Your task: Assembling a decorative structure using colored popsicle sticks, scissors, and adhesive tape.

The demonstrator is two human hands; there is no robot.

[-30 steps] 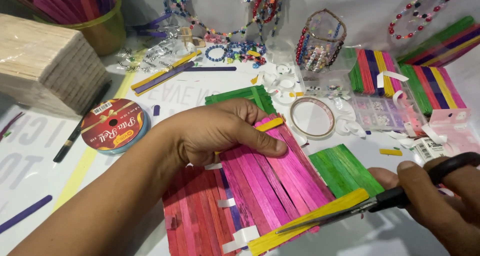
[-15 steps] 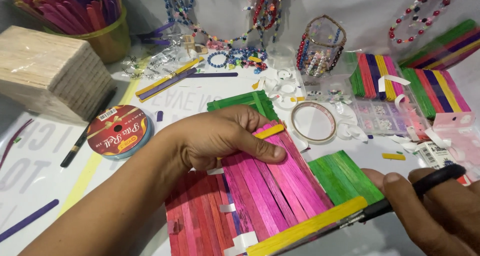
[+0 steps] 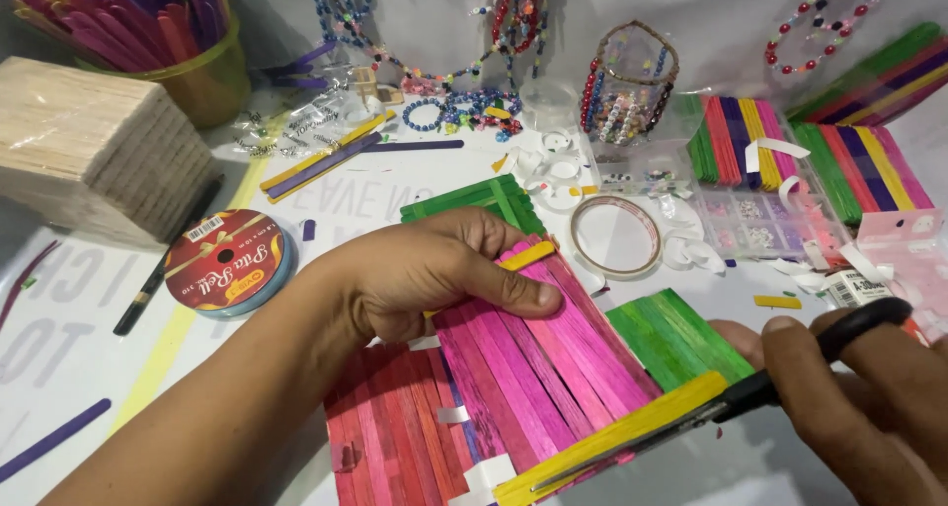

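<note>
A flat panel of pink sticks (image 3: 553,368) lies on the white table, many thin wooden sticks side by side, slanting from upper left to lower right. Small bits of white tape stick to it. A yellow stick (image 3: 617,432) lies across its lower edge. The blades of the black scissors (image 3: 731,402) rest along this yellow stick, slightly parted, handles at the right.

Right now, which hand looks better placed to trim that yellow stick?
Probably the right hand: it grips the black scissors, blades along the yellow stick. The left hand is pressed flat on the pink stick panel.
</note>
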